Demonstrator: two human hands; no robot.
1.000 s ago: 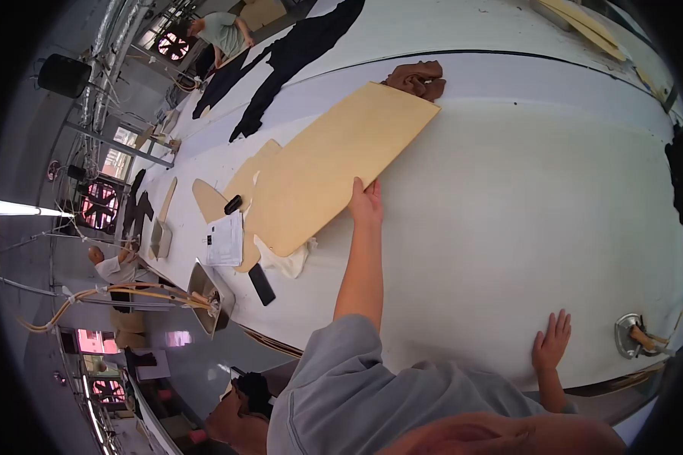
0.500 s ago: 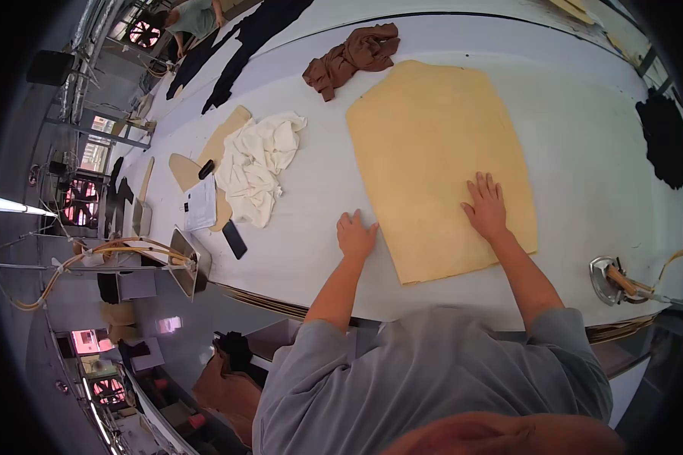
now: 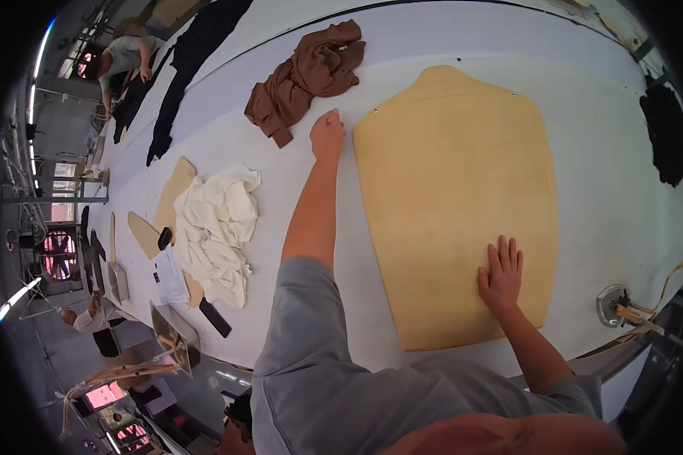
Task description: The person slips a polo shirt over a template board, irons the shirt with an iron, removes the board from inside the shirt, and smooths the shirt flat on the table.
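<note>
A tan body-shaped pattern board (image 3: 455,189) lies flat on the white table, its narrow neck end pointing away from me. My right hand (image 3: 502,277) rests flat near its lower right part, fingers stretched out. Beyond the board's upper left edge, my left hand (image 3: 328,136) is raised with curled fingers; whatever it may hold is hidden. Close to that hand lies a crumpled brown garment (image 3: 307,76). Two small pins or clips, a left one (image 3: 376,111) and a right one (image 3: 514,95), show at the board's shoulders.
Left of me lie a crumpled white garment (image 3: 218,227), a phone (image 3: 215,317), a paper sheet (image 3: 171,277) and tan pattern pieces (image 3: 176,186). An iron (image 3: 615,305) stands at the right edge. Black cloth (image 3: 664,140) hangs far right. Two other people are at the left, one handling dark cloth.
My left hand has moved forward from beside the board's lower left to near the brown garment, and its fingers have curled. The right hand stays flat on the board. The view has shifted.
</note>
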